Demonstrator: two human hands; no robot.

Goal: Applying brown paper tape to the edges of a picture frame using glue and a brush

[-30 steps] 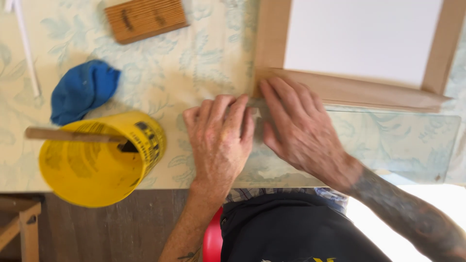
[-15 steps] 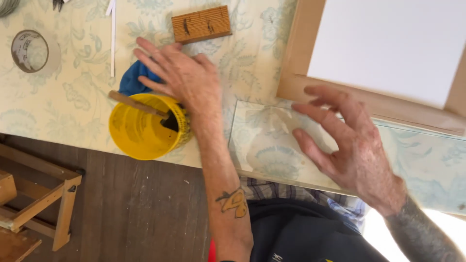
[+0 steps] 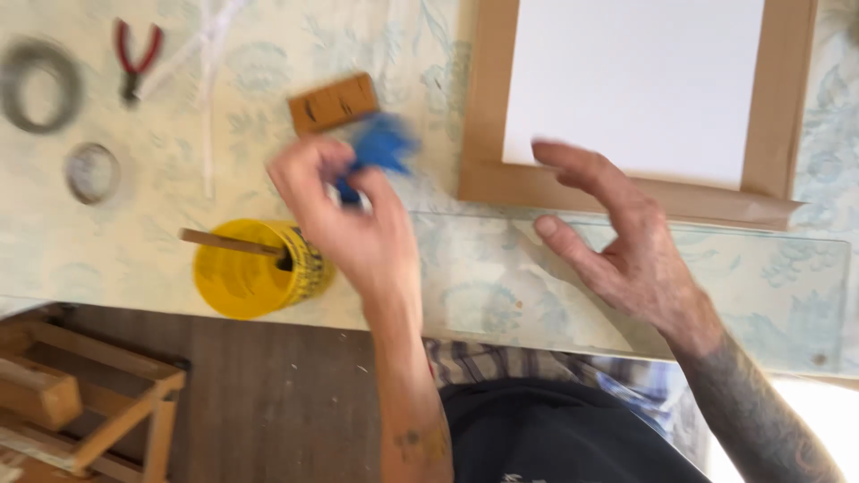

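Two hands over tabletop (image 3: pixel 107 259): my left hand (image 3: pixel 344 215) is clamped on blue cloth (image 3: pixel 380 145), right hand (image 3: pixel 617 241) spread open above glass (image 3: pixel 769 286), w/ yellow cup (image 3: pixel 255 273) nearby.

A desk (image 3: pixel 107 259) covered in a pale floral cloth carries the bystanders. At the far left lie red-handled pliers (image 3: pixel 134 55), a blurred grey ring (image 3: pixel 36 85) and, nearer, a smaller round roll (image 3: pixel 91 173). Thin white strips (image 3: pixel 208 98) run across the cloth just right of the pliers. A small brown wooden block (image 3: pixel 331 102) sits tilted farther right. Near the front edge stands a yellow tub (image 3: pixel 255 273) with a wooden stick (image 3: pixel 228 242) resting across its rim. At the far right lies a wooden frame (image 3: pixel 488 107) around a white panel (image 3: pixel 631 80). Below the desk, on the near left, a wooden rack (image 3: pixel 107 402) stands on the dark floor (image 3: pixel 268 411).
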